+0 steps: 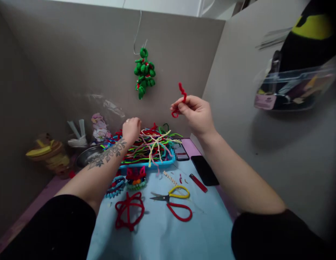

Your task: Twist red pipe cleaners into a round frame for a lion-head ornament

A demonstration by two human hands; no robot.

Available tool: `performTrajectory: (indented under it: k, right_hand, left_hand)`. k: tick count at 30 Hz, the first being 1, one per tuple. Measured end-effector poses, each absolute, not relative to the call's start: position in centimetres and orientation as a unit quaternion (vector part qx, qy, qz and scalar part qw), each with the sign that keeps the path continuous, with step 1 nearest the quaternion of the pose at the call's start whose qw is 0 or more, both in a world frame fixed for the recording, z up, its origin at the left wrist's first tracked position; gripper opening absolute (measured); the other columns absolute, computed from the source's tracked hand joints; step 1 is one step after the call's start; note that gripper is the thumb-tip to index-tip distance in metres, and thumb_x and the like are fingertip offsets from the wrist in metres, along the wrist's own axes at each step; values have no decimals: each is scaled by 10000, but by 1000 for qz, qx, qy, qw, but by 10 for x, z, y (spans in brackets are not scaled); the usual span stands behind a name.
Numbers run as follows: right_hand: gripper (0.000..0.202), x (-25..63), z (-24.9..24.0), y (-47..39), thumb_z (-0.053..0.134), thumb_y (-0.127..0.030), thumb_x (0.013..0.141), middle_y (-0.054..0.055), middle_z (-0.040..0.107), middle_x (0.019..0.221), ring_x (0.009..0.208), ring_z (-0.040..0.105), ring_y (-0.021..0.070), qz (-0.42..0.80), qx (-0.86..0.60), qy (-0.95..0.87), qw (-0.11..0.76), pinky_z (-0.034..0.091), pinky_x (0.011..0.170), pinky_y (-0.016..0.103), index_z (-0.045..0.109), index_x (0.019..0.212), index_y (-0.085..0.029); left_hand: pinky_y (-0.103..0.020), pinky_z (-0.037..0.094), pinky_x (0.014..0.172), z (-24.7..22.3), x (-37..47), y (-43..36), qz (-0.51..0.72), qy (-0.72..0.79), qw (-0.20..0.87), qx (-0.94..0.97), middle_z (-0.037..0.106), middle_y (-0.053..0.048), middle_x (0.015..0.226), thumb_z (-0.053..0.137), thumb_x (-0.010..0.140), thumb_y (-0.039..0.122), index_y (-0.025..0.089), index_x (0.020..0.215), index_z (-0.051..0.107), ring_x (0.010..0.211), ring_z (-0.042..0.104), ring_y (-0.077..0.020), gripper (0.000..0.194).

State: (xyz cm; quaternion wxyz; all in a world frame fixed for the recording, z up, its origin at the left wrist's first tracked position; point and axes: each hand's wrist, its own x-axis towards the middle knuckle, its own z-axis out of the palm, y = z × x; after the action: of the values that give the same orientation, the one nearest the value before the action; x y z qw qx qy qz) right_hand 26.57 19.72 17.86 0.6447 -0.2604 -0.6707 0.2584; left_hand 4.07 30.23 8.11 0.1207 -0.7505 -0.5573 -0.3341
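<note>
My right hand (196,112) is raised above the far end of the table, pinching a red pipe cleaner (182,90) between thumb and fingers. The pipe cleaner has a wavy upper end and a small loop below. My left hand (132,129) is closed over the left side of a blue tray (170,159); its fingertips are turned away, so what they hold, if anything, is hidden. Many coloured pipe cleaners (157,139) heap up in the tray. Nearer me lies a red pipe-cleaner frame (129,212), with scissors (168,198) with yellow and red handles to its right.
Fuzzy pipe-cleaner pieces (136,178) sit before the tray. To the right lie a red strip-shaped object (198,183) and a black phone (203,169). A metal bowl (86,155) stands left. A green ornament (144,72) hangs behind; a clear bin (289,90) hangs right.
</note>
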Motion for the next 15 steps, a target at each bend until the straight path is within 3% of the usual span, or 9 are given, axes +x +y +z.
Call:
performTrajectory:
  k: [5, 8, 10, 13, 15]
  right_hand:
    - [257, 270, 151, 206, 593, -425, 784, 9, 634, 714, 667, 599, 110, 204, -324, -669, 637, 499, 643, 257, 626, 792, -170]
    - [230, 268, 140, 205, 593, -390, 774, 12, 637, 707, 644, 594, 112, 226, -348, -658, 628, 492, 630, 262, 627, 783, -162]
    - [204, 268, 137, 203, 587, -356, 770, 14, 639, 701, 643, 596, 117, 238, -361, -655, 620, 488, 629, 265, 630, 784, -157]
    - [185, 272, 135, 198, 562, -321, 772, 17, 643, 690, 649, 602, 127, 238, -393, -658, 597, 479, 632, 267, 637, 795, -153]
    - [186, 278, 132, 196, 548, -310, 770, 16, 644, 678, 628, 596, 127, 228, -425, -665, 571, 467, 615, 260, 645, 802, -153]
  left_hand:
    - [-465, 209, 1037, 74, 36, 269, -198, -282, 154, -926, 463, -66, 1361, 434, 868, 378, 284, 1251, 493, 1246, 386, -248, 398]
    - [-473, 192, 1049, 62, 34, 269, -37, -151, 126, -980, 397, -12, 1420, 479, 848, 410, 381, 1231, 512, 1299, 327, -259, 386]
    - [-484, 251, 1012, 50, 30, 280, -1, -228, 113, -967, 431, -33, 1395, 466, 857, 390, 380, 1218, 534, 1270, 368, -282, 367]
    - [-543, 347, 900, 28, 25, 298, 10, -461, 96, -882, 466, -111, 1359, 384, 885, 368, 347, 1328, 423, 1144, 491, -339, 446]
    - [-574, 379, 845, 18, 24, 304, 28, -523, 61, -850, 467, -122, 1359, 388, 873, 360, 360, 1359, 365, 1121, 507, -375, 487]
